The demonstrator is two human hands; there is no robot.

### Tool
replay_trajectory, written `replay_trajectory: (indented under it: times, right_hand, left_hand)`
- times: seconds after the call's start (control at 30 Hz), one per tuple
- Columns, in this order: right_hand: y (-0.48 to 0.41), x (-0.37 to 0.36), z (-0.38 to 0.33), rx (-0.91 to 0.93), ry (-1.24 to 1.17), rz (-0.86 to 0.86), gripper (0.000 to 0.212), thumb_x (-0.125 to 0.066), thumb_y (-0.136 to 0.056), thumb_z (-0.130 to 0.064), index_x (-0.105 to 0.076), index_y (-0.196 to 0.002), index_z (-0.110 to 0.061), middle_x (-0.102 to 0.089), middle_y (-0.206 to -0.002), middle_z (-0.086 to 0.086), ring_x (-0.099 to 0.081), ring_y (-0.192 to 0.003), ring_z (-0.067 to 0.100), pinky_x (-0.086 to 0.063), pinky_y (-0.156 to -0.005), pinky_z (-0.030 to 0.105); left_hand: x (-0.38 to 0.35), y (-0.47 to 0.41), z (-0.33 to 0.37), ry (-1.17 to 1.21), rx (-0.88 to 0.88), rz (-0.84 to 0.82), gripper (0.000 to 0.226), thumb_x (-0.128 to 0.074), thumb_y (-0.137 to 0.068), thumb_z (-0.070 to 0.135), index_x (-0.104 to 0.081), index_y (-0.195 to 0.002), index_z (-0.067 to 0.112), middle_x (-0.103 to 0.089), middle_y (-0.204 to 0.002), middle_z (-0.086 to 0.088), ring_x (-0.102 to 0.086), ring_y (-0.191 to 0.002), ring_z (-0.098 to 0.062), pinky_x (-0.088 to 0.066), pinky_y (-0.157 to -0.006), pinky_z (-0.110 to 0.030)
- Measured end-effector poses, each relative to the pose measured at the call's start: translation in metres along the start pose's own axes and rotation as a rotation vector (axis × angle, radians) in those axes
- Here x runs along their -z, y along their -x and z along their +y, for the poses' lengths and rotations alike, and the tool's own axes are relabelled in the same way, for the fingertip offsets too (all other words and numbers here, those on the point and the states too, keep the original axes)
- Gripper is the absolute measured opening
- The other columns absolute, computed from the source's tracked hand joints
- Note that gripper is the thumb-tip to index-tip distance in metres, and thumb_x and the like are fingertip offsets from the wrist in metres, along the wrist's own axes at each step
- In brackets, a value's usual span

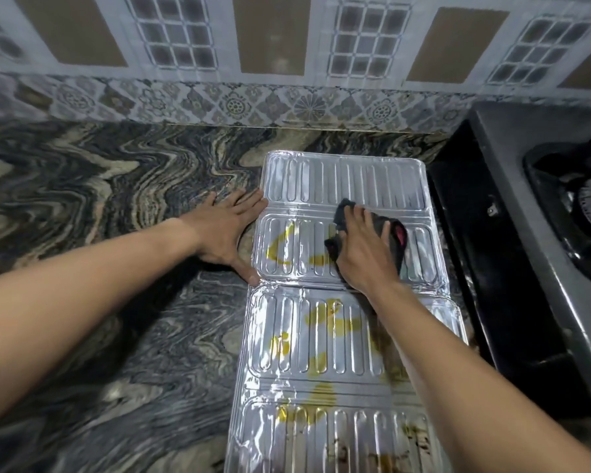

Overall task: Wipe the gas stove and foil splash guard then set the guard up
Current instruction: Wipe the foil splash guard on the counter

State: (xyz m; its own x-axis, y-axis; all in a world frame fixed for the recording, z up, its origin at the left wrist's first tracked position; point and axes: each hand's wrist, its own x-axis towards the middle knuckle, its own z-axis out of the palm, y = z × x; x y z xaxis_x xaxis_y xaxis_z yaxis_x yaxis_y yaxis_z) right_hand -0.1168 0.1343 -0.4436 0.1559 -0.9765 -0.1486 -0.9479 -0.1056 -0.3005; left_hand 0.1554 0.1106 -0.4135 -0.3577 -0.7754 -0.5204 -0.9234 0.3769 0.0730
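The foil splash guard (pixel 321 363) lies flat on the marble counter, its ribbed panels stretching from the wall side toward me. Yellow smears mark the middle panels and brown spots the nearest one. My right hand (pixel 362 250) presses a dark cloth (pixel 394 233) with a red patch onto the second panel, fingers spread over it. My left hand (pixel 226 233) lies flat on the counter, fingertips and thumb touching the guard's left edge. The gas stove (pixel 533 206) sits at the right, dark, with a burner partly in view.
The swirled grey marble counter (pixel 99 206) spreads to the left of the guard. A patterned tile wall (pixel 287 63) rises behind it. The stove's black side stands close along the guard's right edge.
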Motion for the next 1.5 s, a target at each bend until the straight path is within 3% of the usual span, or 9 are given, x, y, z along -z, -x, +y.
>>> replay_trajectory:
  times: [0.27,0.47,0.67,0.8,1.0,1.13,1.27,1.4,1.5]
  right_hand:
    - [-0.005,-0.011,-0.064,0.448,-0.019,-0.203,0.065,-0.044,-0.101,-0.021,-0.012,-0.157,-0.016,-0.005,-0.165,0.003,0.001,-0.152,0.018,0.006,-0.121,0.050]
    - [0.035,-0.015,-0.058,0.552,-0.064,-0.279,0.061,-0.045,-0.102,-0.032,-0.020,-0.156,-0.021,-0.010,-0.165,-0.001,-0.003,-0.152,0.012,0.007,-0.122,0.042]
    - [0.054,-0.008,-0.018,0.400,-0.075,-0.212,0.058,-0.039,-0.104,-0.031,-0.015,-0.157,-0.023,-0.009,-0.165,-0.003,-0.002,-0.151,0.011,0.004,-0.123,0.041]
    - [0.035,0.005,0.015,0.199,-0.050,-0.128,0.057,-0.031,-0.106,-0.024,-0.008,-0.158,-0.015,-0.006,-0.165,0.002,0.001,-0.152,0.015,0.004,-0.123,0.043]
    - [0.026,0.015,0.054,-0.088,-0.068,0.013,0.055,-0.028,-0.105,-0.017,-0.011,-0.157,-0.010,-0.010,-0.165,0.008,0.001,-0.152,0.019,0.005,-0.122,0.047]
    - [0.041,0.008,0.062,-0.255,-0.078,0.078,0.055,-0.027,-0.105,-0.021,-0.010,-0.156,-0.009,-0.007,-0.165,0.010,0.003,-0.152,0.020,0.007,-0.121,0.049]
    - [0.047,0.003,0.061,-0.264,-0.039,0.105,0.055,-0.025,-0.105,-0.024,-0.011,-0.156,-0.010,-0.006,-0.165,0.010,0.002,-0.152,0.023,0.006,-0.120,0.051]
    - [0.045,0.004,0.061,-0.251,-0.033,0.106,0.057,-0.030,-0.103,-0.020,-0.012,-0.156,-0.009,-0.005,-0.165,0.012,0.001,-0.152,0.025,0.004,-0.120,0.051]
    - [0.045,0.003,0.062,-0.234,-0.032,0.092,0.057,-0.032,-0.103,-0.020,-0.013,-0.155,-0.009,-0.007,-0.165,0.013,0.000,-0.152,0.026,0.003,-0.120,0.054]
  left_hand:
    - [0.003,0.000,0.002,0.012,0.013,-0.030,0.162,-0.054,-0.031,0.101,0.022,-0.153,0.027,0.028,-0.160,0.012,0.026,-0.148,-0.019,0.006,-0.119,-0.058]
    - [0.006,0.001,0.004,0.002,0.026,-0.041,0.162,-0.055,-0.030,0.100,0.024,-0.151,0.028,0.030,-0.159,0.012,0.025,-0.148,-0.019,0.006,-0.119,-0.056]
    - [0.007,0.002,0.005,0.008,0.028,-0.050,0.162,-0.050,-0.027,0.103,0.028,-0.149,0.030,0.032,-0.158,0.011,0.024,-0.148,-0.020,0.007,-0.120,-0.055]
    - [0.007,0.003,0.008,0.014,0.041,-0.051,0.162,-0.050,-0.028,0.103,0.028,-0.150,0.030,0.032,-0.157,0.011,0.024,-0.148,-0.018,0.005,-0.120,-0.056]
    - [0.009,0.004,0.011,0.006,0.047,-0.064,0.159,-0.054,-0.033,0.101,0.029,-0.149,0.031,0.035,-0.155,0.013,0.023,-0.148,-0.018,0.005,-0.120,-0.056]
    - [0.011,0.006,0.013,0.005,0.048,-0.067,0.159,-0.055,-0.033,0.101,0.028,-0.150,0.030,0.034,-0.156,0.012,0.022,-0.149,-0.019,0.004,-0.120,-0.057]
    - [0.015,0.009,0.022,0.008,0.095,-0.083,0.158,-0.054,-0.034,0.099,0.024,-0.152,0.028,0.032,-0.156,0.008,0.021,-0.149,-0.021,0.002,-0.120,-0.058]
    - [0.005,0.025,0.034,0.077,0.051,-0.039,0.142,-0.040,-0.048,0.101,0.017,-0.154,0.026,0.031,-0.157,0.006,0.021,-0.149,-0.019,0.003,-0.120,-0.057]
    - [-0.012,0.039,0.047,0.044,0.026,-0.068,0.148,-0.044,-0.044,0.103,0.020,-0.153,0.026,0.029,-0.158,0.008,0.022,-0.148,-0.015,0.006,-0.120,-0.055]
